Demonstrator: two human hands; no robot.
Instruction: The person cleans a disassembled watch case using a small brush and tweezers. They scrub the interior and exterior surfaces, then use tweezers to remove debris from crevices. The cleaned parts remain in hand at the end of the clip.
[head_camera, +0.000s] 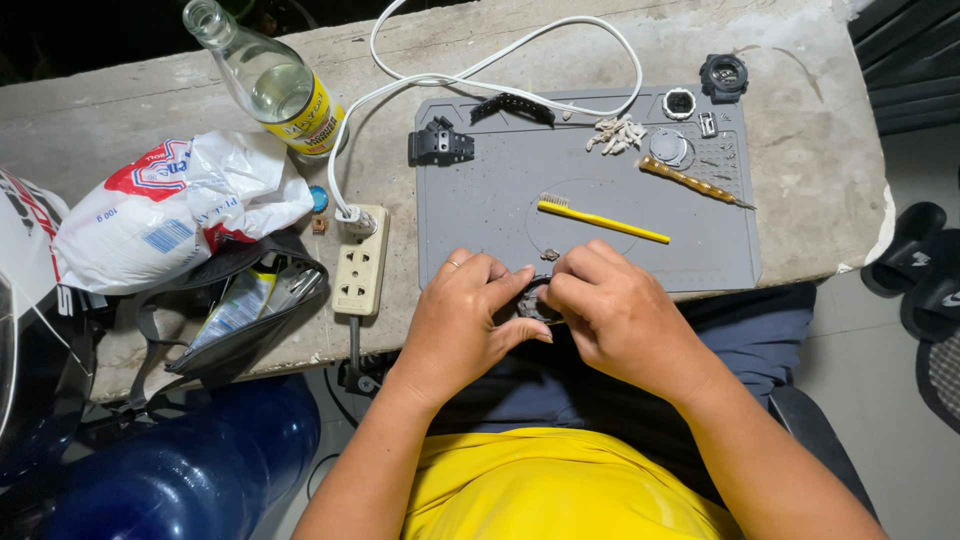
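My left hand (463, 318) and my right hand (612, 306) meet at the near edge of a grey work mat (480, 200). Together they pinch a small dark watch part (533, 300), mostly hidden by my fingers. A ring sits on my left hand. A yellow toothbrush (603, 220) lies on the mat just beyond my hands. Farther back are a black watch strap piece (513, 105), a black bezel piece (439, 145), a round watch module (669, 147) and a brass-handled screwdriver (692, 181).
A clear glass bottle (268, 80) leans at the back left beside a white plastic bag (170, 208). A power strip (360, 260) with a white cable lies left of the mat. An open black pouch (235, 315) and a black watch case (723, 76) are nearby.
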